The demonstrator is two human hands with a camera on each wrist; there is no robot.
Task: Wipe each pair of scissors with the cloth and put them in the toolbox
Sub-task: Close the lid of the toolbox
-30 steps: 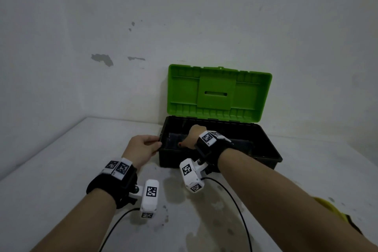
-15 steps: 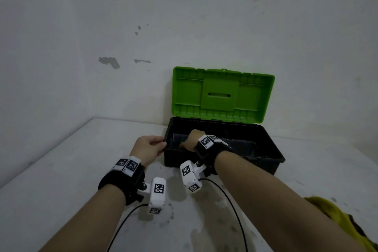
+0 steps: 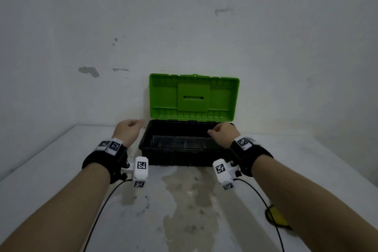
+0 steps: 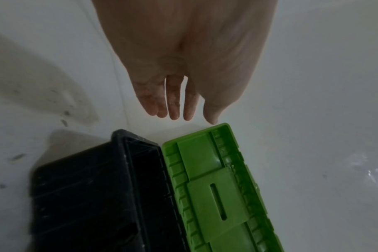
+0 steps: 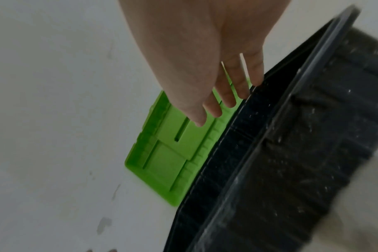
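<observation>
The toolbox [image 3: 180,159] has a black base and a green lid [image 3: 194,97] standing open against the wall. My left hand [image 3: 128,131] hovers beside the box's back left corner, its fingers [image 4: 173,105] straight and holding nothing, just short of the lid [image 4: 216,187]. My right hand [image 3: 224,132] is over the box's right end, its fingers [image 5: 229,97] straight and empty, close to the black rim [image 5: 270,129]. A yellow cloth [image 3: 278,218] lies at the lower right, partly behind my right forearm. The box's inside is dark, and no scissors show.
The box stands on a white table [image 3: 61,170] in a corner between two white walls. A brownish stain [image 3: 190,200] marks the tabletop in front of the box. Black cables [image 3: 98,217] trail from both wrist cameras.
My right hand came out of the box's left part and moved across to its right end. My left hand left the front left corner and moved back beside the lid.
</observation>
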